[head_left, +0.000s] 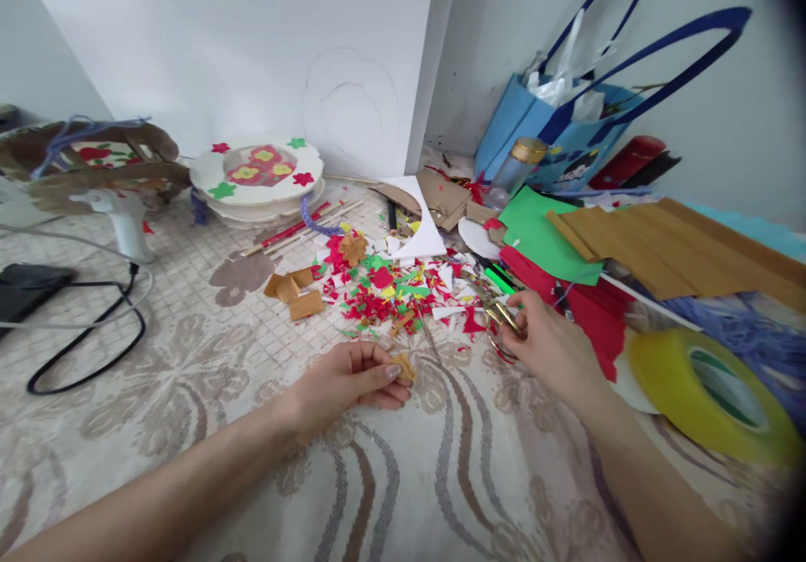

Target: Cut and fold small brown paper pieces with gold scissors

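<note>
Between the thumb and fingers of my left hand is a small folded piece of brown paper, held just above the tablecloth. My right hand has its fingers closed at the handles of a pair of scissors. The scissor blades point away toward a heap of red, green, yellow and white paper scraps. Near the heap's left edge are a brown paper flower and a few brown paper pieces.
Left are a white glue gun, a black cable and a flower-decorated round plate. At right lie a yellow tape roll, green paper, red paper and brown paper. A blue bag stands behind.
</note>
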`<action>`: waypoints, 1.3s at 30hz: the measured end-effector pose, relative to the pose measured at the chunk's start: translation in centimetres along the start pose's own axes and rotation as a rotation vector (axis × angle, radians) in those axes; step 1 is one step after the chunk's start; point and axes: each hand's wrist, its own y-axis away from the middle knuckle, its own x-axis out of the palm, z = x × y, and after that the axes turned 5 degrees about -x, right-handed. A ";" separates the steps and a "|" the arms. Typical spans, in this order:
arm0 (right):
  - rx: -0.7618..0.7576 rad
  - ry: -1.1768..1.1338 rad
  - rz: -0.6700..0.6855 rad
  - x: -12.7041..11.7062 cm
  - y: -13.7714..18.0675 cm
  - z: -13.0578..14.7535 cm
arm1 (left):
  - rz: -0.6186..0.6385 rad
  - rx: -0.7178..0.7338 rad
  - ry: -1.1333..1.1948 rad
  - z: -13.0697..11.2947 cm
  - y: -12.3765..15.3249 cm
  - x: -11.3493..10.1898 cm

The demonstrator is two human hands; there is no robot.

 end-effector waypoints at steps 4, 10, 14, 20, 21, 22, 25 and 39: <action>0.089 -0.188 -0.154 -1.5 0.4 -0.3 | 0.007 0.005 0.007 -0.1 0.1 0.0; 0.145 -1.101 -0.011 -2.6 1.8 3.5 | 0.028 -0.001 -0.009 0.2 0.2 0.2; 0.108 -1.293 0.341 -1.3 3.1 7.2 | 0.018 0.035 -0.090 0.4 0.3 0.4; 0.064 -1.392 0.407 0.0 3.9 9.3 | -0.048 0.103 -0.220 0.6 0.3 0.5; 0.060 -1.390 0.396 0.1 3.9 9.3 | -0.054 0.112 -0.233 0.7 0.3 0.5; 0.057 -1.389 0.386 0.2 3.9 9.3 | -0.059 0.118 -0.244 0.8 0.3 0.5; 0.055 -1.394 0.365 0.6 3.9 9.3 | -0.085 0.128 -0.263 0.9 0.2 0.4; 0.080 -1.454 0.402 1.1 4.1 9.1 | -0.042 0.013 -0.196 0.8 -0.1 0.2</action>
